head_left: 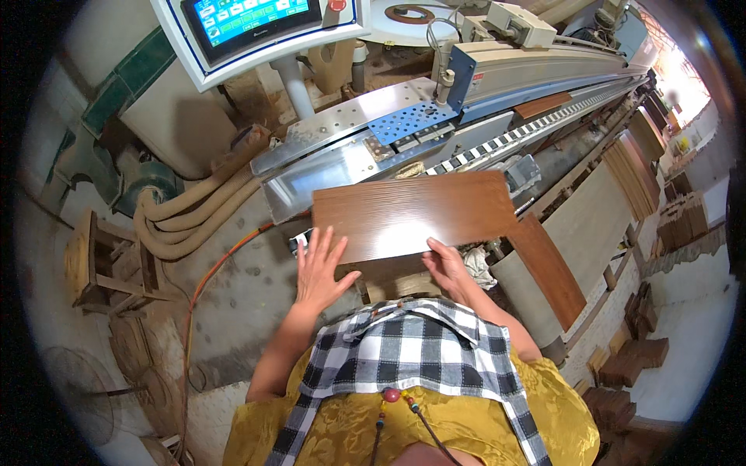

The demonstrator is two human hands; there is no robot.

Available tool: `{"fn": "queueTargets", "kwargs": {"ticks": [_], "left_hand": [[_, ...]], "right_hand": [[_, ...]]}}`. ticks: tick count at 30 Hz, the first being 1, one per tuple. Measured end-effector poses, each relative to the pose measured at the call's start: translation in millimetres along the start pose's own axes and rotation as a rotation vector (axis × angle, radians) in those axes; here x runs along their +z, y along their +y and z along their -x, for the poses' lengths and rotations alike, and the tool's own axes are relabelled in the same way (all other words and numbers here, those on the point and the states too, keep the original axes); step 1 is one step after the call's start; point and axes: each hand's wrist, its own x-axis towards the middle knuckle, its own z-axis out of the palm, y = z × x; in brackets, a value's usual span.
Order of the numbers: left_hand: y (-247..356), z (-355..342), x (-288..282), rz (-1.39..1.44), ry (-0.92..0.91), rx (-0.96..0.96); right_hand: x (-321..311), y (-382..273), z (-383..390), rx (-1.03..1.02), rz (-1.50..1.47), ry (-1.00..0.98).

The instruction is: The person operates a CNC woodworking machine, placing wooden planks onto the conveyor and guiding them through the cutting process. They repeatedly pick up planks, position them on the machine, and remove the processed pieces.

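A rectangular wood-grain brown board (412, 206) lies across the near side of the edge-banding machine (497, 85). My left hand (317, 268) rests at the board's lower left corner, fingers spread, partly over its surface. My right hand (444, 264) is at the near edge toward the right, one digit touching the edge and the others loosely bent apart below it. Behind the board are a clear plate (307, 190) and a blue perforated plate (408, 120).
A screen panel (252, 27) stands at upper left, dust hoses (175, 225) and a wooden stool (113, 268) at left. An orange hose (220, 262) crosses the floor. At right are a conveyor (575, 233) carrying another brown strip (548, 276) and stacked boards (629, 171).
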Motion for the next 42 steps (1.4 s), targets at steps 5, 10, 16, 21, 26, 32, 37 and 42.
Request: {"fn": "queueTargets", "kwargs": {"ticks": [5, 10, 16, 21, 26, 32, 37, 42], "left_hand": [[-53.9, 29.8, 10.1, -0.048, 0.097, -0.183], [-83.4, 26.1, 12.0, -0.041, 0.186, -0.317], [-95.0, -22.7, 17.7, 0.02, 0.152, -0.428], [-103.6, -46.7, 32.7, 0.002, 0.133, -0.436], [-105.6, -47.3, 48.6, -0.172, 0.138, -0.466], [-92.1, -54.6, 46.1, -0.194, 0.153, -0.416], [-90.4, -50.1, 48.8, -0.172, 0.157, -0.427], [-85.5, -52.8, 44.8, -0.181, 0.117, -0.449]], "right_hand": [[63.4, 29.0, -44.7, 0.085, 0.102, -0.198], [100.0, 28.6, -50.0, 0.076, 0.092, -0.363], [27.6, 0.2, -24.5, 0.064, 0.339, -0.238], [-118.9, 14.1, -7.2, 0.14, 0.224, 0.281], [-232.6, 10.9, 19.6, 0.025, -0.179, 0.599], [-299.3, -22.7, 5.2, -0.132, -0.521, 0.705], [-302.2, -56.0, -58.1, -0.247, -0.706, 0.73], [-289.9, -76.7, -117.6, -0.363, -0.764, 0.916]]}}
